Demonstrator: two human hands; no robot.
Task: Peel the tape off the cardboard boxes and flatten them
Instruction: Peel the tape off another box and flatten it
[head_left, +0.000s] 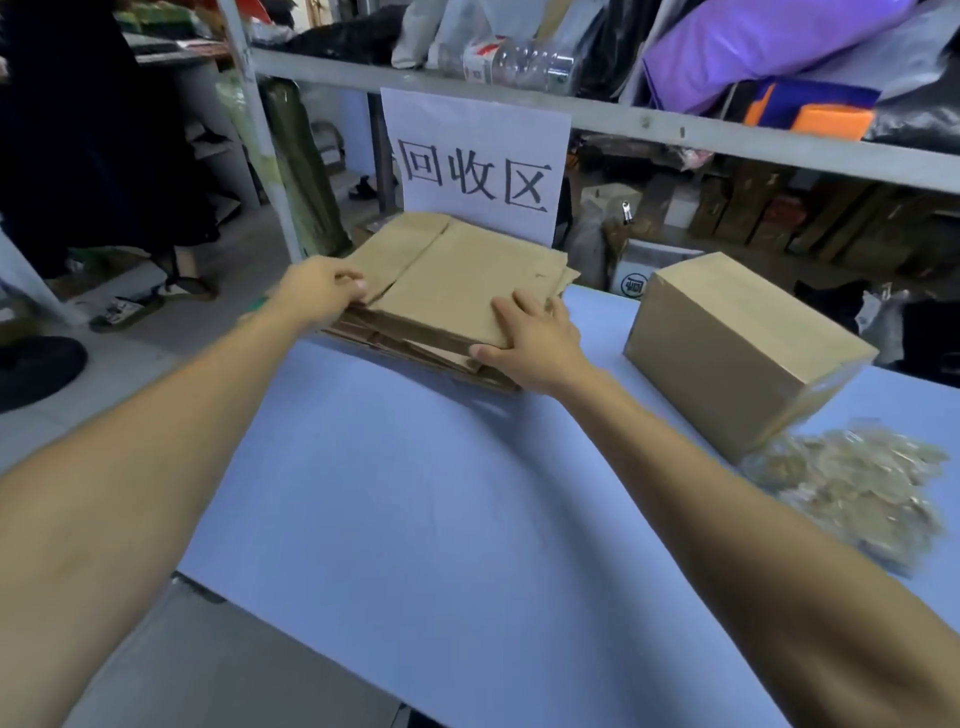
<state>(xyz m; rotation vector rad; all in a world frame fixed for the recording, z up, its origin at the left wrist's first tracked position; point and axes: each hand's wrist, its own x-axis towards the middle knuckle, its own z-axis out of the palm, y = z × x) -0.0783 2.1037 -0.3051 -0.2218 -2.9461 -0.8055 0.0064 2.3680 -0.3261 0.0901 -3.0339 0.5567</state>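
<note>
Directly ahead, at the far edge of a blue table (441, 509), sits a stack of flattened boxes (447, 280), brown cardboard sheets piled one on another. Both of the person's bare arms reach out to it. The left hand (319, 296) is at the stack's left edge, its fingers curled over the edge of the top sheet and gripping it. The right hand (535, 340) lies on the near right corner of the stack, fingers spread flat on the top sheet and the thumb against the stack's near edge.

Behind the stack stands a white paper sign (475, 161) printed with large black Chinese characters, hung from a metal shelf (623, 122) crowded with bags and bottles. To the right on the table, apart from the stack, stands an uncut cardboard box (743, 348), fully assembled. Just beside its near corner lies a heap of crumpled clear tape (852, 483).
</note>
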